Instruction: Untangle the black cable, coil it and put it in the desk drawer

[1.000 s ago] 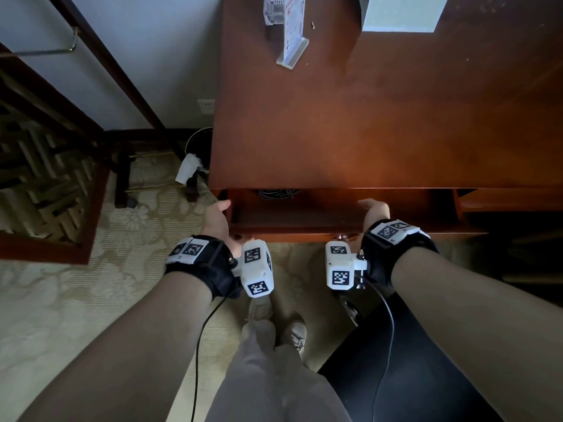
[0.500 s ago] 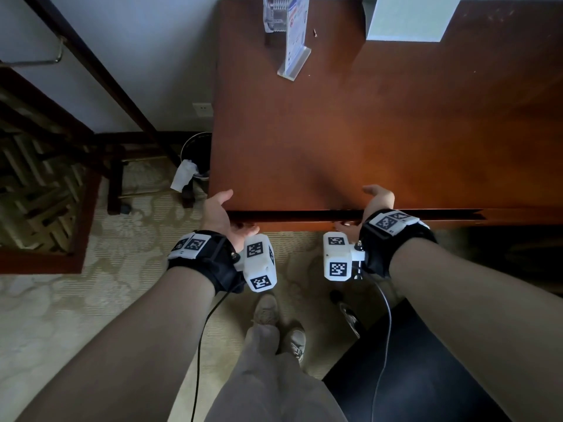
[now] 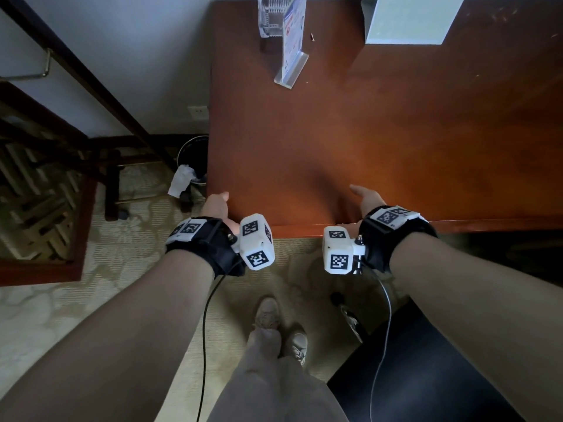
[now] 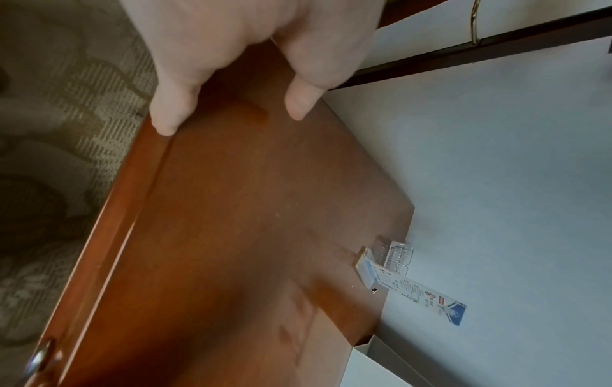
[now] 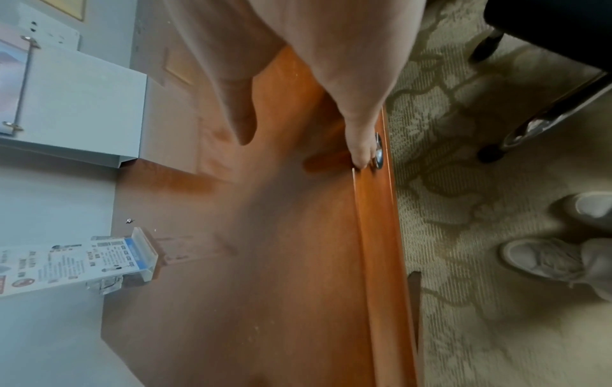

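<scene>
The desk drawer (image 3: 304, 230) is pushed flush under the brown desk top (image 3: 365, 132); the black cable is not visible in any view. My left hand (image 3: 217, 205) is at the desk's front left corner, its thumb above the top and its straight fingers (image 4: 172, 104) against the drawer front (image 4: 109, 222). My right hand (image 3: 365, 197) is further right, thumb over the desk top, its straight fingers (image 5: 361, 136) pressing the drawer front (image 5: 380, 235) beside the metal knob (image 5: 378, 153). Neither hand holds anything.
An acrylic sign holder (image 3: 292, 47) and a white box (image 3: 408, 16) stand at the back of the desk. A waste bin (image 3: 193, 156) sits left of the desk, with a dark wooden rack (image 3: 45, 193) beyond. A black chair (image 3: 426, 376) is behind my right arm.
The drawer, open a second ago with the coiled black cable lying inside, has been pushed in by both hands and now stands closed.
</scene>
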